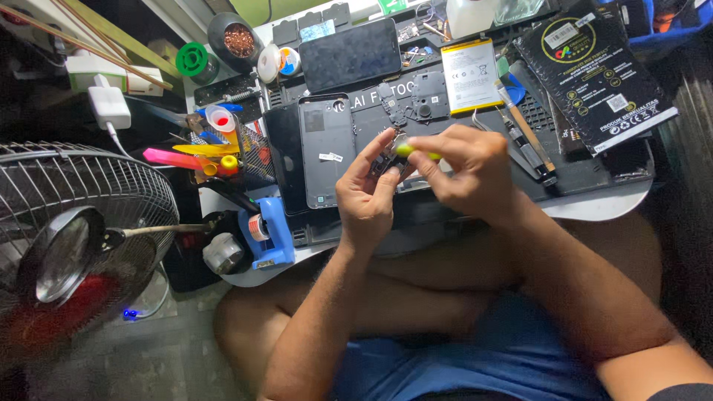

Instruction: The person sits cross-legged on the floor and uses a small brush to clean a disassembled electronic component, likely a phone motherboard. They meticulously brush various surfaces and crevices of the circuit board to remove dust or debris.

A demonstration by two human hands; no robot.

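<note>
My left hand point(365, 194) pinches a small dark phone part point(387, 161) between thumb and fingers, just above the work mat point(445, 126). My right hand point(464, 172) grips a tool with a yellow-green handle point(413, 151), its tip against that part. Both hands meet over the mat's front edge. A grey phone back cover point(327, 148) lies flat just left of my left hand. A white phone battery point(470, 76) and small black phone pieces point(428, 96) lie behind the hands.
A phone with a dark screen point(349, 53) lies at the back. A black printed package point(594, 70) sits at the right, screwdrivers point(529, 145) beside it. Left: a tool holder point(215, 152), blue tape dispenser point(273, 232), white charger point(109, 105) and floor fan point(67, 238).
</note>
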